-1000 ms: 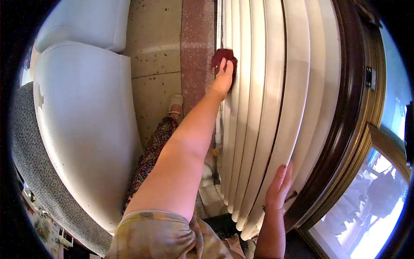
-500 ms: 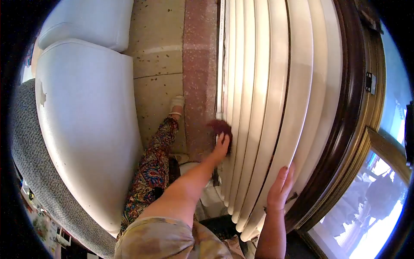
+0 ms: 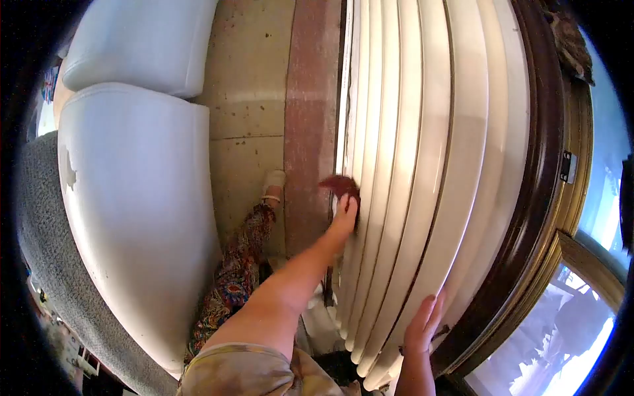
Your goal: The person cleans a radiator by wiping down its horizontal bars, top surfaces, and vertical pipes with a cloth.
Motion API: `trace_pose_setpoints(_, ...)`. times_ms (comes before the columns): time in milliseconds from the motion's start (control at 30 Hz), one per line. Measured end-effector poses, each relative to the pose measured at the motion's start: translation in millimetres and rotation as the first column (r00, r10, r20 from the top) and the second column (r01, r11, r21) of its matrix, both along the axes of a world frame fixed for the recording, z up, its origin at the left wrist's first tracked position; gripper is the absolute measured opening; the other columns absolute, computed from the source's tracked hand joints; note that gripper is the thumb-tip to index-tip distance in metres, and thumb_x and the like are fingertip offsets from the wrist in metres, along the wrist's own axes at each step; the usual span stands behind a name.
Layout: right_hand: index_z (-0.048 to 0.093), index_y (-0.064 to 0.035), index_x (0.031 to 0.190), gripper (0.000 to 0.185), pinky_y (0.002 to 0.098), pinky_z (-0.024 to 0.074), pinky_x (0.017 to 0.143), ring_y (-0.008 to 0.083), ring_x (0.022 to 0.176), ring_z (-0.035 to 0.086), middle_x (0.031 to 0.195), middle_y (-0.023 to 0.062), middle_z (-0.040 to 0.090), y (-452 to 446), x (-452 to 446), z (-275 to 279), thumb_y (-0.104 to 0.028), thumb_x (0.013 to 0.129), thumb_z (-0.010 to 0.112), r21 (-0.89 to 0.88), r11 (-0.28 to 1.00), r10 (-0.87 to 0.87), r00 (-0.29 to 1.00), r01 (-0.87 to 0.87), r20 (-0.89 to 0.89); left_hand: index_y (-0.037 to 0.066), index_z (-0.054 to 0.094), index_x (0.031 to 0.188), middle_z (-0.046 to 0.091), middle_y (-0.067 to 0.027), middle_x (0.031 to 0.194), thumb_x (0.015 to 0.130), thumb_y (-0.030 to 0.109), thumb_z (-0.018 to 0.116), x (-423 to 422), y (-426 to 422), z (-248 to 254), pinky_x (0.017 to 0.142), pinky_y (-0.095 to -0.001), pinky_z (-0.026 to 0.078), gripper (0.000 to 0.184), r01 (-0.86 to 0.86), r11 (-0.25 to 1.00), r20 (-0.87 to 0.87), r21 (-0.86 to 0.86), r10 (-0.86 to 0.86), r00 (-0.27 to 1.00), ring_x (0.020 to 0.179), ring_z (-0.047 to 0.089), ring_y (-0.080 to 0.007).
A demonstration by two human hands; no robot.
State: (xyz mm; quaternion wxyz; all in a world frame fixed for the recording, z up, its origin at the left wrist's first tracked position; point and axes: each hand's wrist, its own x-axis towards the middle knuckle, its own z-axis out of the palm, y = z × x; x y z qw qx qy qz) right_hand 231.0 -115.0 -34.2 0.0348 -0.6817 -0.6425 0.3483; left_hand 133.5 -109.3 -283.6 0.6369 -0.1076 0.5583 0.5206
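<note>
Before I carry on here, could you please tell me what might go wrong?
The dark red cloth in the left hand has a loose end sticking out, which could snag on the edge of the white ribbed panel. The right hand rests against the same panel, so its fingers might slip or be pinched should the panel shift.

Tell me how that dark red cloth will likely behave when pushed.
The dark red cloth is probably floppy: a loose end flares past the left hand. It seems light, small enough for one hand. It may catch where the white slats meet.
</note>
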Motion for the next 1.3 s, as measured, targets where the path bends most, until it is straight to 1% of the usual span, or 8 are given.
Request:
trace_pose_setpoints(300,0.04,0.0023,0.112,0.032,0.0291,0.0375,0.072,0.0169,0.083,0.044,0.091,0.0102,0.048,6,-13,10,-0.018,0.089,0.032,-0.004,0.995,0.098,0.995,-0.098,0.014,0.004,0.025,0.132,0.027,-0.0189,0.135,0.086,0.051,0.03,-121,128,-56,0.102,-0.0346,0.019,0.066,-0.089,0.992,-0.312,0.091,0.113,0.943,0.126,0.022,-0.0307)
trace_pose_setpoints(367,0.041,0.0026,0.111,0.032,0.0289,0.0377,0.07,0.0169,0.081,0.045,0.087,0.0098,0.049,4,-8,9,-0.018,0.087,0.034,-0.112,0.992,-0.07,0.994,0.06,-0.089,0.023,0.003,0.137,0.01,-0.0116,0.142,0.08,0.063,0.031,-153,139,-9,0.097,-0.056,0.018,0.075,-0.047,0.998,-0.069,0.05,0.05,0.996,0.127,0.017,-0.0338)
trace_pose_setpoints(467,0.04,-0.0025,0.114,0.032,0.0355,0.0432,0.058,0.0275,0.067,0.054,0.083,0.0155,0.055,5,4,6,-0.02,0.088,0.036,-0.022,0.988,0.155,0.986,-0.154,0.057,0.02,0.003,0.137,0.009,-0.0116,0.142,0.081,0.06,0.032,-151,137,6,0.098,-0.0527,0.018,0.075,-0.031,0.999,-0.081,0.004,0.032,0.996,0.128,0.015,-0.0308)
trace_pose_setpoints(633,0.036,-0.0035,0.12,0.037,0.0429,0.0451,0.066,0.0408,0.079,0.054,0.093,0.0237,0.054,9,0,7,-0.016,0.085,0.039,-0.001,0.968,0.251,0.966,-0.252,0.058,0.005,0.016,0.134,0.025,-0.0102,0.136,0.083,0.055,0.036,-54,58,-110,0.101,-0.0434,0.019,0.075,0.281,0.958,-0.241,0.062,-0.259,0.935,0.126,0.02,-0.0299)
trace_pose_setpoints(700,0.037,-0.0044,0.12,0.037,0.0444,0.0448,0.068,0.0411,0.081,0.054,0.095,0.0235,0.054,14,-2,8,-0.016,0.085,0.041,0.067,0.964,0.256,0.965,-0.259,0.047,0.0,0.02,0.132,0.029,-0.0086,0.134,0.081,0.056,0.04,20,-11,-262,0.101,-0.0463,0.018,0.078,0.429,0.841,-0.151,0.329,-0.402,0.903,0.125,0.02,-0.0305)
trace_pose_setpoints(833,0.042,-0.0027,0.116,0.035,0.0412,0.0424,0.076,0.0395,0.09,0.052,0.099,0.0241,0.054,10,-4,13,-0.016,0.084,0.041,0.029,0.99,0.14,0.99,-0.141,0.027,0.022,0.017,0.135,0.024,-0.0078,0.138,0.08,0.058,0.038,-12,-10,21,0.093,-0.0539,0.026,0.069,0.258,0.949,0.3,-0.18,-0.197,0.934,0.123,0.027,-0.0308)
trace_pose_setpoints(1000,0.038,-0.0098,0.123,0.043,0.046,0.0434,0.075,0.0404,0.087,0.053,0.101,0.0256,0.052,5,-4,15,-0.027,0.084,0.043,0.243,0.957,0.18,0.982,-0.16,-0.061,0.011,0.028,0.13,0.032,-0.0097,0.133,0.081,0.056,0.042,-42,-32,26,0.095,-0.046,0.031,0.068,0.271,0.962,0.501,-0.024,-0.223,0.836,0.118,0.035,-0.0281)
trace_pose_setpoints(1300,0.042,-0.003,0.117,0.042,0.0364,0.0356,0.089,0.0312,0.106,0.043,0.115,0.0165,0.043,-50,-26,60,-0.001,0.075,0.049,0.643,0.765,0.213,0.927,0.039,-0.31,0.003,0.042,0.119,0.049,-0.0115,0.118,0.083,0.02,0.054,-128,-47,246,0.094,-0.0392,0.037,0.042,0.336,0.833,0.317,0.439,-0.493,0.81,0.107,0.048,-0.0248)
